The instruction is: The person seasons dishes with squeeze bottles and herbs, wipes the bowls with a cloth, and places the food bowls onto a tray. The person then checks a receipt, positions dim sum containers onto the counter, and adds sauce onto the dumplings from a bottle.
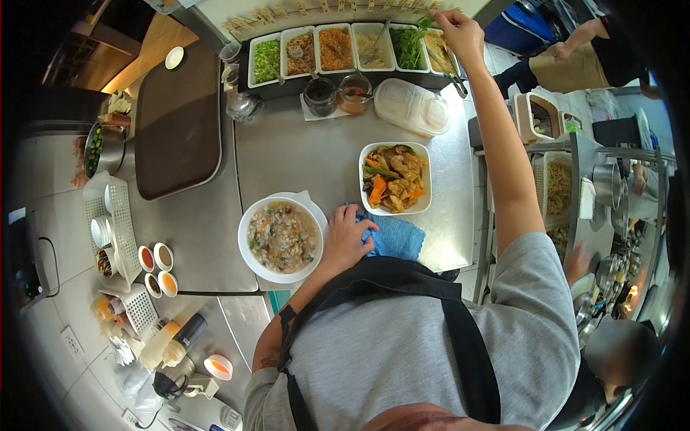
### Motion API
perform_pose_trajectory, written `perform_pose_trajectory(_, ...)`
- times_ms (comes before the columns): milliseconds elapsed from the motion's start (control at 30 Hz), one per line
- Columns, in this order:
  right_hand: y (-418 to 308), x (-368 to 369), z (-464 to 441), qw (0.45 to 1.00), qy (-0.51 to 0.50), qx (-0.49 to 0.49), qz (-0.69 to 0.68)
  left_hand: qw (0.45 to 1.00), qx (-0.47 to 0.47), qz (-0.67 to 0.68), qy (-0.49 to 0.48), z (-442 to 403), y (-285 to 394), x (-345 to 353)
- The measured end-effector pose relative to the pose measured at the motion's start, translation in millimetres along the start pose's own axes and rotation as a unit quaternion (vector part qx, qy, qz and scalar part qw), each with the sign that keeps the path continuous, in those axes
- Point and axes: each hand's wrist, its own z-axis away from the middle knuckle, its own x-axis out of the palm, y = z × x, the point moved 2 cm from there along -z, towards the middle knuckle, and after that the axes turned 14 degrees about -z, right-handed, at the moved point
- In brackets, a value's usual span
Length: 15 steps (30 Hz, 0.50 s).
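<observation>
My right hand [460, 32] is raised at the top, its fingers pinched on a sprig of green herb [424, 25] above the containers of garnishes. My left hand [350, 241] rests on the counter with its fingers slightly spread, beside a blue cloth [395, 237] that its fingertips touch. Just left of it stands a white bowl of thick soup or porridge [283, 237] on a white plate. A square white bowl of stir-fried food with orange carrot pieces [395, 178] is above the cloth.
A brown tray [180, 118] lies at the left. Sauce jars [320, 95] and a lidded plastic box [410, 106] stand below the garnish containers [336, 50]. Small sauce cups [164, 256] are lower left. Other people stand at the right, near shelves and pots.
</observation>
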Motion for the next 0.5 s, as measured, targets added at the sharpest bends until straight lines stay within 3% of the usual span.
perform_pose_trajectory(233,-15.7,9.4,-8.3,0.988,-0.055,0.137,-0.038,1.000,-0.011,0.008,0.007,0.6,1.0,1.9)
perform_pose_trajectory(333,35.9,42.5,-18.0,0.986,-0.134,0.060,-0.079,1.000,-0.005,0.008,0.007,-0.9,2.0,0.8)
perform_pose_trajectory(500,52.7,62.2,-12.4,0.985,-0.163,-0.030,0.051,1.000,-0.005,0.010,0.001,-1.9,-1.7,-1.1)
